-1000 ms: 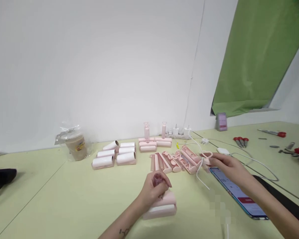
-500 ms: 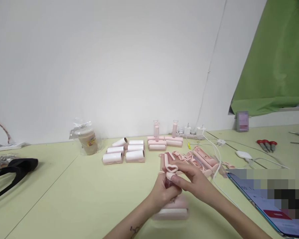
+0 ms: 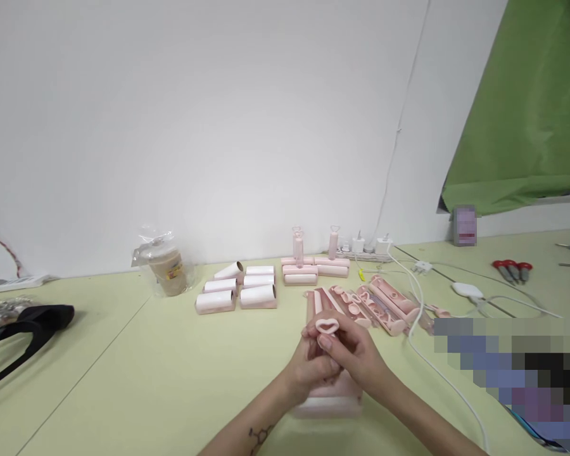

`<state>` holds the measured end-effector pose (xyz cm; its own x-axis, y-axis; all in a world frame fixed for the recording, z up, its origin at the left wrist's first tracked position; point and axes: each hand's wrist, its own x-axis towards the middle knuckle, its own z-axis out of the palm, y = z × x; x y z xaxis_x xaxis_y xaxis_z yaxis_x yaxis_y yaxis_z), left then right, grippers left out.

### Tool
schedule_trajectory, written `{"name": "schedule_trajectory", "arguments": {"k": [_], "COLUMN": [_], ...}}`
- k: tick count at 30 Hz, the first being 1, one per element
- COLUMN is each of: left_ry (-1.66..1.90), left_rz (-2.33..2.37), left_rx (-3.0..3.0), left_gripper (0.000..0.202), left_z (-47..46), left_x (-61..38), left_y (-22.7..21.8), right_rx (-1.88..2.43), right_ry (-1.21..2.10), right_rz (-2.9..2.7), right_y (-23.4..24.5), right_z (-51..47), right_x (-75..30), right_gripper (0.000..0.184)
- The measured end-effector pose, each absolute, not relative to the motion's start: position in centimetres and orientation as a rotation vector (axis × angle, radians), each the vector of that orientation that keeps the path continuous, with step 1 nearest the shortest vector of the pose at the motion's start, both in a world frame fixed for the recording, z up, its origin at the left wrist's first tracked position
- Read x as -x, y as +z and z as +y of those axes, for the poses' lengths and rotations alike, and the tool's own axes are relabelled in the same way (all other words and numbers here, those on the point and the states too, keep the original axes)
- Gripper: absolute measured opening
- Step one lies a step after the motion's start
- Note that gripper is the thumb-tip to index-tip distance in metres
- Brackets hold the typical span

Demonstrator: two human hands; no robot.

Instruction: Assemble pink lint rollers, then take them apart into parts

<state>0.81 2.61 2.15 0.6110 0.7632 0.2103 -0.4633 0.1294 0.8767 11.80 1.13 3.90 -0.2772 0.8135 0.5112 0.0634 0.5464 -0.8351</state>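
My left hand (image 3: 308,370) is wrapped round a small pink tube-like handle that its fingers mostly hide. My right hand (image 3: 356,354) pinches a pink heart-shaped ring (image 3: 327,326) right at the top of that handle, so both hands meet above a pink lint-roller base with a white roll (image 3: 330,400) lying on the table. Just behind the hands lie several open pink shells and small pink parts (image 3: 361,305).
White paper rolls in pink holders (image 3: 237,291) and stacked pink rollers (image 3: 313,266) sit farther back, with a bagged cup (image 3: 166,269) to their left. A black strap (image 3: 23,329) lies far left. A white cable (image 3: 437,367), chargers, red-handled tools (image 3: 510,269) and a blurred patch lie right.
My right hand carried the heart-shaped ring from beside the phone over to my left hand and now holds it on top of the handle. The view shifted left.
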Motion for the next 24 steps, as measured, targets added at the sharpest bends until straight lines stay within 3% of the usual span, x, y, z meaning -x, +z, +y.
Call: {"name": "schedule_trajectory", "arguments": {"k": [4, 18, 24], "left_ry": [0.933, 1.159, 0.861], "left_rz": [0.354, 0.679, 0.414], "left_rx": [-1.076, -1.037, -1.39], "left_gripper": [0.053, 0.049, 0.058], "left_z": [2.3, 1.6, 2.7], "left_x": [-1.1, -2.1, 0.2], "left_y": [1.9, 1.6, 3.2], "right_rx": [0.706, 0.581, 0.753], "right_ry": [0.973, 0.88, 0.702], "right_rz": [-1.633, -1.825, -2.031], "right_y": [3.1, 3.1, 4.9], "right_z": [1.6, 2.1, 1.1], "right_x": [-11.1, -11.4, -12.4], "right_gripper": [0.018, 0.022, 0.02]}}
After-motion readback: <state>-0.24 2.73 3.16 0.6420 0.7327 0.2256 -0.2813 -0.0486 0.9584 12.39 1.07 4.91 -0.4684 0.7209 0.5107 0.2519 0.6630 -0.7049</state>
